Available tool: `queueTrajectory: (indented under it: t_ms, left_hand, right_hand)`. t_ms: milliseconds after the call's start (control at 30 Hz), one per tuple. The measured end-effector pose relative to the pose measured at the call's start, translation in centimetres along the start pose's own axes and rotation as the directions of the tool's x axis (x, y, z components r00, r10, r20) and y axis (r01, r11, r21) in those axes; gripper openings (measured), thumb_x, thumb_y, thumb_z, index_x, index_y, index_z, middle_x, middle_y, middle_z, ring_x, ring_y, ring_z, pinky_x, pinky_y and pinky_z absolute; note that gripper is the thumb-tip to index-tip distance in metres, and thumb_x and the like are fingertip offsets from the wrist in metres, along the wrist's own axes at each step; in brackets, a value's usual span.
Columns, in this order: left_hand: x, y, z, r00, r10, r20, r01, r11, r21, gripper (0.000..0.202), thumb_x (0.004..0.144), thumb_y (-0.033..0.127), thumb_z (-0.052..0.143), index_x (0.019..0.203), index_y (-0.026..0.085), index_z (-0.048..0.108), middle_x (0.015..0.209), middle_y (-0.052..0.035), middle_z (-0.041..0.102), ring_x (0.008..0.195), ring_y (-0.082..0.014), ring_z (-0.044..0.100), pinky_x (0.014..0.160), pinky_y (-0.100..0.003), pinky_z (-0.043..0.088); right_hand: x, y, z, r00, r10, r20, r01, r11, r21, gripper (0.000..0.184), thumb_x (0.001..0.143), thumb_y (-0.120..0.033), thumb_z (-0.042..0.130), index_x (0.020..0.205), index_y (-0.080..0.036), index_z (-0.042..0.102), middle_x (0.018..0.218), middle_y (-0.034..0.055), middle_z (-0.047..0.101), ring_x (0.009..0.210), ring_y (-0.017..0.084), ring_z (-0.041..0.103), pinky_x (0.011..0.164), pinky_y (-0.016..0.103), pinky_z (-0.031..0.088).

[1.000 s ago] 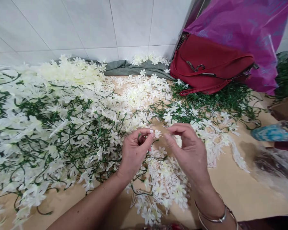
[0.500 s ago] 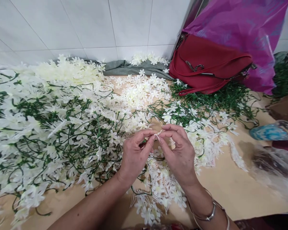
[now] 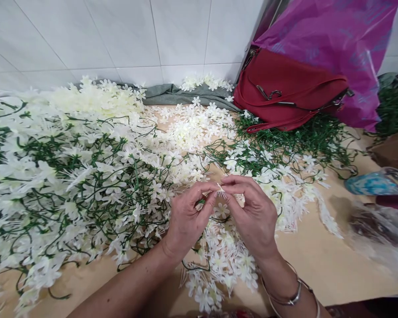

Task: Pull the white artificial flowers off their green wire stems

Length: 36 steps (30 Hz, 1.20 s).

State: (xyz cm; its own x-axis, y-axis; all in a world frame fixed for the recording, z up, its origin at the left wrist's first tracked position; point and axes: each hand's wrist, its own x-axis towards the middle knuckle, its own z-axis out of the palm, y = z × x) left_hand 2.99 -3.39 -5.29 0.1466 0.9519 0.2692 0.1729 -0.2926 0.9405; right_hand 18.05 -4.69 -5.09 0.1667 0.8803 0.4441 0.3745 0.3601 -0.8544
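My left hand (image 3: 185, 216) and my right hand (image 3: 254, 214) meet fingertip to fingertip over the table, both pinching one small white artificial flower (image 3: 220, 190). A thin green stem shows inside the left hand's fingers. Below the hands lies a small heap of loose white flowers (image 3: 223, 260). To the left spreads a big mass of green vines with white flowers (image 3: 69, 176). Metal bangles (image 3: 290, 296) circle my right wrist.
A red handbag (image 3: 285, 88) leans on a purple plastic bag (image 3: 334, 39) at the back right, with bare green vines (image 3: 305, 139) in front. A grey cloth (image 3: 175, 93) lies along the tiled wall. A clear plastic bag (image 3: 381, 229) and a blue object (image 3: 371, 183) sit far right.
My right hand has come in from the right and joined the left on the flower. Both hands have since shifted slightly down and right.
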Motion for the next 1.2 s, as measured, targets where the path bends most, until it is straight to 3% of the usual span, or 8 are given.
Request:
queueTrajectory:
  t_ms: [167, 333, 500, 667, 800, 900, 1033, 1200]
  left_hand:
    - [-0.2, -0.1, 0.0, 0.999, 0.042, 0.003, -0.042, 0.999, -0.017, 0.011, 0.098, 0.022, 0.064, 0.106, 0.024, 0.072, 0.101, -0.0037, 0.078, 0.071, -0.0133, 0.068, 0.065, -0.025, 0.053]
    - [0.0, -0.1, 0.0, 0.998, -0.066, -0.001, 0.065, 0.990, -0.125, 0.010, 0.098, 0.027, 0.065, 0.104, 0.023, 0.072, 0.110, -0.0066, 0.075, 0.068, -0.0127, 0.062, 0.061, -0.025, 0.049]
    - [0.3, 0.3, -0.5, 0.980, -0.196, 0.015, 0.194, 0.948, -0.251, 0.022, 0.104, 0.029, 0.049, 0.119, 0.022, 0.064, 0.080, -0.0013, 0.062, 0.070, -0.0154, 0.054, 0.067, -0.027, 0.045]
    - [0.3, -0.3, -0.7, 0.989, -0.144, 0.040, 0.149, 0.948, -0.282, 0.043, 0.110, 0.035, 0.028, 0.122, 0.021, 0.066, 0.094, -0.0062, 0.059, 0.086, -0.0195, 0.055, 0.082, -0.033, 0.046]
    - [0.6, -0.7, -0.5, 0.998, -0.059, 0.004, 0.059, 0.990, -0.125, 0.035, 0.110, 0.031, 0.037, 0.119, 0.023, 0.070, 0.107, -0.0064, 0.060, 0.085, -0.0161, 0.055, 0.082, -0.031, 0.047]
    - [1.0, -0.8, -0.3, 1.000, 0.020, 0.003, -0.020, 0.999, -0.050, 0.029, 0.109, 0.026, 0.043, 0.113, 0.022, 0.072, 0.108, -0.0064, 0.064, 0.092, -0.0161, 0.059, 0.085, -0.030, 0.048]
    - [1.2, -0.9, -0.2, 0.997, 0.071, 0.023, -0.070, 0.996, -0.047, 0.023, 0.106, 0.023, 0.052, 0.106, 0.021, 0.075, 0.102, -0.0062, 0.068, 0.102, -0.0179, 0.062, 0.090, -0.032, 0.049]
    - [1.0, -1.1, -0.1, 0.995, 0.101, -0.028, -0.103, 0.991, -0.091, 0.010, 0.098, 0.021, 0.068, 0.101, 0.022, 0.077, 0.098, -0.0032, 0.072, 0.095, -0.0159, 0.067, 0.086, -0.031, 0.054]
  right_hand:
    - [-0.1, -0.2, 0.3, 0.998, -0.048, -0.043, 0.046, 0.998, -0.040, 0.018, 0.092, -0.011, 0.068, 0.093, -0.029, 0.072, 0.108, 0.0030, 0.071, 0.105, 0.021, 0.068, 0.094, 0.041, 0.054]
    - [-0.3, 0.2, 0.4, 0.999, -0.013, -0.051, 0.016, 0.999, 0.047, 0.015, 0.093, -0.012, 0.067, 0.093, -0.026, 0.070, 0.107, 0.0046, 0.073, 0.105, 0.022, 0.069, 0.094, 0.041, 0.053]
    - [-0.2, 0.5, 0.2, 0.993, 0.082, -0.088, -0.070, 0.988, 0.138, 0.010, 0.091, -0.016, 0.072, 0.087, -0.024, 0.068, 0.098, 0.0037, 0.073, 0.097, 0.020, 0.069, 0.087, 0.036, 0.053]
    - [0.5, 0.6, -0.3, 0.959, 0.278, -0.047, -0.258, 0.933, 0.252, 0.010, 0.087, -0.023, 0.078, 0.087, -0.025, 0.068, 0.089, 0.0005, 0.070, 0.084, 0.017, 0.066, 0.078, 0.029, 0.053]
    - [0.6, 1.0, -0.7, 0.934, 0.355, 0.043, -0.349, 0.878, 0.328, 0.012, 0.087, -0.026, 0.080, 0.097, -0.028, 0.074, 0.087, -0.0013, 0.070, 0.079, 0.015, 0.063, 0.073, 0.026, 0.051]
    - [0.7, 1.0, -0.9, 0.928, 0.360, 0.092, -0.367, 0.847, 0.385, 0.007, 0.086, -0.027, 0.082, 0.089, -0.029, 0.076, 0.085, -0.0022, 0.072, 0.079, 0.014, 0.065, 0.075, 0.025, 0.050]
    - [1.0, 0.7, -0.8, 0.897, 0.416, 0.149, -0.430, 0.742, 0.514, 0.014, 0.077, -0.033, 0.090, 0.080, -0.029, 0.077, 0.079, -0.0036, 0.073, 0.077, 0.012, 0.066, 0.078, 0.025, 0.052]
    - [1.4, 0.5, -0.8, 0.793, 0.526, 0.308, -0.590, 0.537, 0.602, 0.025, 0.066, -0.038, 0.097, 0.080, -0.028, 0.080, 0.083, -0.0035, 0.075, 0.076, 0.009, 0.064, 0.079, 0.023, 0.053]
